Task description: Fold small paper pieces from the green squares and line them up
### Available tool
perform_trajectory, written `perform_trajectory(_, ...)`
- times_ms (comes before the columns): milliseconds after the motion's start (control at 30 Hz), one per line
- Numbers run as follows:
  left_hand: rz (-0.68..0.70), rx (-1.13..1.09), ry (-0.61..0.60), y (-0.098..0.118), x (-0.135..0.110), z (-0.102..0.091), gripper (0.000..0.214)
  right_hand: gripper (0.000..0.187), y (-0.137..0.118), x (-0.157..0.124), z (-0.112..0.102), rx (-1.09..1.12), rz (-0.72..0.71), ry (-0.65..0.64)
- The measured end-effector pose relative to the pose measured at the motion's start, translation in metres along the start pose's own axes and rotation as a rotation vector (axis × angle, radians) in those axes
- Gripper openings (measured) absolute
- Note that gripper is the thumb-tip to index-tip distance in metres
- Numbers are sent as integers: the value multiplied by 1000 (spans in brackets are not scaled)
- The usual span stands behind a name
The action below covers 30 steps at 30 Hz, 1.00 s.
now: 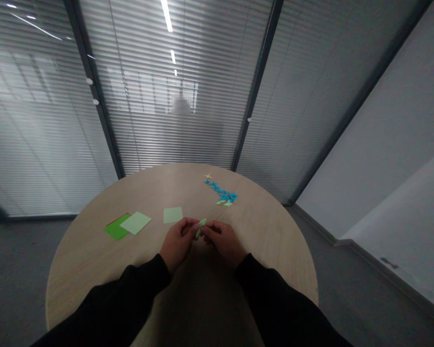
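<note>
Between my two hands is a small piece of folded light green paper, held just above the round table near its middle. My left hand pinches it from the left with thumb and fingers. From the other side my right hand grips its right edge, fingers bent close together. How the paper is creased is too small to make out. Just beyond my left hand lies a flat pale green paper square.
Left on the wooden table lie a pale green sheet and a bright green stack with a red edge. Small blue folded paper pieces trail across the back right, a yellow one at their far end. Blinds stand behind.
</note>
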<state>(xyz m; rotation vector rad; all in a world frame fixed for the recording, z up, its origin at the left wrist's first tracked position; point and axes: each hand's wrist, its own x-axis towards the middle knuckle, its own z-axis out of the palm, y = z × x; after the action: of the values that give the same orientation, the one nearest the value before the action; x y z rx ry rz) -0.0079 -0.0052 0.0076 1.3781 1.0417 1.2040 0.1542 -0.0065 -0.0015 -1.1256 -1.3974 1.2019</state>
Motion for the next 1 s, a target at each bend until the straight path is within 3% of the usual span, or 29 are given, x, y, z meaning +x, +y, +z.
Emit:
perform_trajectory(300,-38,-74,-99,-8,0,1,41,22,-4,0,1,27,2,59)
perform_trajectory(1000,-12,-59,-173,-15,2,1,40,34,-5,1,-4,187,96,55)
